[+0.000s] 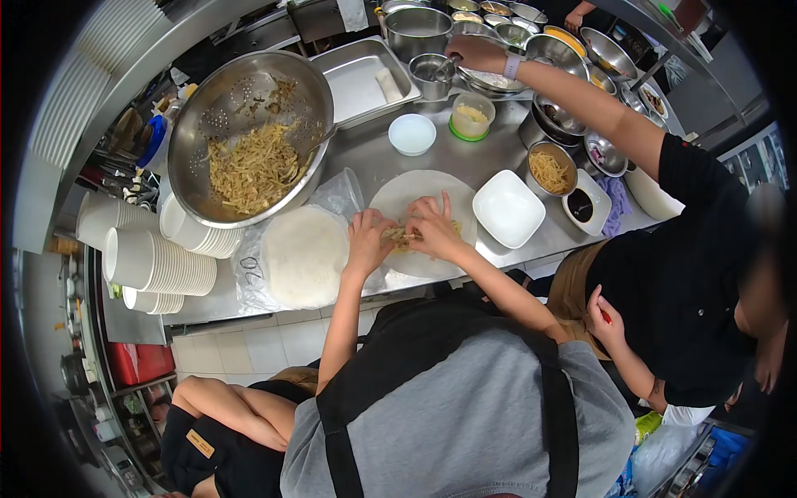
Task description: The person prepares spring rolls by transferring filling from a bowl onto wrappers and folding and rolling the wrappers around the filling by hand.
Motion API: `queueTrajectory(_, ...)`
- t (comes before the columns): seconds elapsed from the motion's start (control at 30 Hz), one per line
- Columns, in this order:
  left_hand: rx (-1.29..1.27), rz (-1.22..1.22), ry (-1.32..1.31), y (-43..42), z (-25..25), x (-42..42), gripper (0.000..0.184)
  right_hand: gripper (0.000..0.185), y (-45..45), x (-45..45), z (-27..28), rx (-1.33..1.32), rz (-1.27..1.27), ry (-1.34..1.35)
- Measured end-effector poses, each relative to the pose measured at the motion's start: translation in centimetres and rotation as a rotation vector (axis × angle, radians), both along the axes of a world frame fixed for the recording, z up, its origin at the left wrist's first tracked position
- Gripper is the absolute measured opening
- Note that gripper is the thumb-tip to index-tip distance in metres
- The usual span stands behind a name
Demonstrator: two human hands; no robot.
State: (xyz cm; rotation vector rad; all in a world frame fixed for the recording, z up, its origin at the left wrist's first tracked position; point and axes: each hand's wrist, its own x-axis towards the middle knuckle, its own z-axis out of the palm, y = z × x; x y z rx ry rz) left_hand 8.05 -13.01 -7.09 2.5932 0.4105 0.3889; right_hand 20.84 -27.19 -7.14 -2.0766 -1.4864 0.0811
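My left hand (370, 240) and my right hand (435, 229) meet over a thin round wrapper (419, 184) lying flat on the steel counter. Between my fingertips is a small heap of shredded filling (400, 241), partly hidden by the fingers. Both hands have their fingers curled in and pressed onto this filling; one finger of the right hand points up. Just left of my left hand is a stack of round wrappers (305, 259) on a plastic bag (249, 267). A white square bowl (509, 209) stands right of my right hand.
A large colander (184, 149) of shredded filling stands at the back left, near stacked white tubs (158, 261). A small white bowl (412, 134) and a green-based cup (471, 119) sit behind the wrapper. A co-worker's arm (594, 104) reaches across on the right.
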Motion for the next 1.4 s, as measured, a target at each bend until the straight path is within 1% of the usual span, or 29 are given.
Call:
queueTrajectory(0.07,-0.012,0.015,-0.022,0.1,-0.5,0.5,0.024,0.011,-1.0,1.0,0.2,0.080,-0.061,0.065)
queueTrajectory(0.13,-0.013,0.016,-0.067,0.3,-2.4,1.0,0.022,0.010,-2.4,1.9,0.1,0.060,-0.110,0.054)
queueTrajectory(0.2,-0.022,-0.028,-0.047,0.2,-3.4,1.5,0.022,0.010,-3.1,2.2,-0.5,0.034,-0.127,0.008)
queueTrajectory(0.27,-0.006,-0.063,-0.027,0.2,-3.7,1.7,0.021,0.009,-3.5,2.1,-2.0,-0.005,-0.114,-0.073)
queueTrajectory(0.37,0.029,-0.077,0.006,0.0,-2.1,1.4,0.019,0.008,-3.4,2.0,-1.1,0.065,-0.182,-0.030)
queueTrajectory(0.43,0.034,-0.046,0.029,0.3,-1.0,1.3,0.017,0.007,-3.6,2.1,-1.1,0.028,-0.158,-0.030)
queueTrajectory(0.57,0.038,-0.083,0.043,0.4,-1.0,1.3,0.016,0.006,-3.1,1.6,-1.7,-0.014,-0.101,-0.086)
queueTrajectory(0.73,0.049,-0.129,-0.034,0.0,-0.9,1.5,0.017,0.004,-3.2,2.0,-1.8,0.043,-0.125,0.000)
queueTrajectory(0.83,0.069,-0.098,-0.064,0.7,-0.8,0.8,0.018,0.004,-3.2,2.0,-1.4,0.037,-0.100,0.028)
queueTrajectory(0.97,0.167,-0.046,0.008,1.4,-1.6,0.7,0.021,0.004,-2.6,1.5,-1.5,-0.011,-0.056,-0.002)
queueTrajectory(1.07,0.197,-0.042,0.108,1.4,-2.1,0.7,0.026,0.004,-2.2,1.2,0.7,0.063,-0.056,0.111)
queueTrajectory(1.1,0.184,-0.056,0.132,1.3,-2.2,1.0,0.027,0.005,-2.1,1.0,0.4,0.057,-0.039,0.086)
queueTrajectory(1.13,0.172,-0.072,0.158,1.2,-2.3,1.1,0.027,0.005,-1.8,0.9,-0.2,0.052,-0.024,0.062)
queueTrajectory(1.23,0.142,-0.098,0.099,1.2,-2.6,1.0,0.019,0.010,-1.7,0.6,-0.6,0.014,-0.022,0.011)
queueTrajectory(1.37,0.130,-0.120,0.131,1.7,-2.5,-0.3,0.026,0.024,-3.5,1.4,0.2,0.012,-0.105,0.003)
queueTrajectory(1.4,0.117,-0.138,0.141,1.5,-1.5,-0.6,0.029,0.026,-4.2,1.6,0.8,-0.034,-0.115,-0.023)
